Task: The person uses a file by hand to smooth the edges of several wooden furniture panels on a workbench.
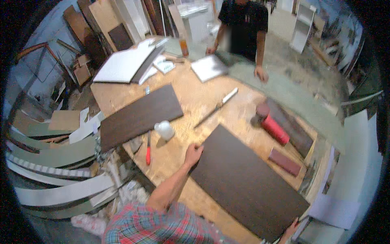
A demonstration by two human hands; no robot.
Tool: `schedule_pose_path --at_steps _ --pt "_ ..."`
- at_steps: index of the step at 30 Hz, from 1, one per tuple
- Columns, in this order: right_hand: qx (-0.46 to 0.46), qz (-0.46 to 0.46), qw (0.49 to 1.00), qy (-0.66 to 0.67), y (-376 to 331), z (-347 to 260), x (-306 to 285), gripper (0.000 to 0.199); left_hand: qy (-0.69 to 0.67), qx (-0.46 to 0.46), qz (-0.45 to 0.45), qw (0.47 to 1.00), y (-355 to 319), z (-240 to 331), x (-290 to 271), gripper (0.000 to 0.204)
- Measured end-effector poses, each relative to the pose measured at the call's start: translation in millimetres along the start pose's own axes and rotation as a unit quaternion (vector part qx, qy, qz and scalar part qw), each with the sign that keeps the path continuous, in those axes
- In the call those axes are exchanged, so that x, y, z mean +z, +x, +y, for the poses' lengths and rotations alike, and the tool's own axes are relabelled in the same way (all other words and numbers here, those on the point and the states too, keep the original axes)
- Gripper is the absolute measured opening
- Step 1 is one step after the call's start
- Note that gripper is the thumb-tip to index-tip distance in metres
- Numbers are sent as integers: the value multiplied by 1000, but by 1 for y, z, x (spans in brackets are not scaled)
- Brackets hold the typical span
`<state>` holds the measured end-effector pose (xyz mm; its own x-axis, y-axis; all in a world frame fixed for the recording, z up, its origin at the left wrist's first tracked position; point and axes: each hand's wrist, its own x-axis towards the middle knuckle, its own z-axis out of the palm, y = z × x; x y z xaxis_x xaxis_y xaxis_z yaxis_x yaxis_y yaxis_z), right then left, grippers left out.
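Note:
A large dark brown board (248,183) lies tilted across the near right of the workbench. My left hand (194,154) grips its left edge, fingers curled round it. At the near right corner of the board, my right hand (291,230) holds the edge; it is partly cut off by the lower rim of the picture. A second dark brown board (142,116) lies to the left. Beside it stand a small white bottle (164,130) and a red-handled screwdriver (148,152). Beyond my left hand lies a long thin blade tool (217,106) with a white handle.
A red cylinder with a brown top (273,125), a small reddish-brown block (285,162) and a dark plank (290,126) lie right on the wooden workbench (195,87). White panels (124,63) lie far left. Across the bench stands a person in black (243,28), near a white-topped panel (209,68).

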<state>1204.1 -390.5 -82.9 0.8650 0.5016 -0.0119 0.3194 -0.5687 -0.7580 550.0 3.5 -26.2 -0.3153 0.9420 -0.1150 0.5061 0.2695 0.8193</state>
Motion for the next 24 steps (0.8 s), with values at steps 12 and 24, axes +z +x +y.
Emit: schedule_pose_path --at_steps 12,24 --pt "-39 77 993 85 -151 -242 3 62 -186 -17 21 982 -9 24 -26 53" --pt "-38 114 987 111 -235 -291 47 60 -282 0 -76 956 12 31 -8 56"
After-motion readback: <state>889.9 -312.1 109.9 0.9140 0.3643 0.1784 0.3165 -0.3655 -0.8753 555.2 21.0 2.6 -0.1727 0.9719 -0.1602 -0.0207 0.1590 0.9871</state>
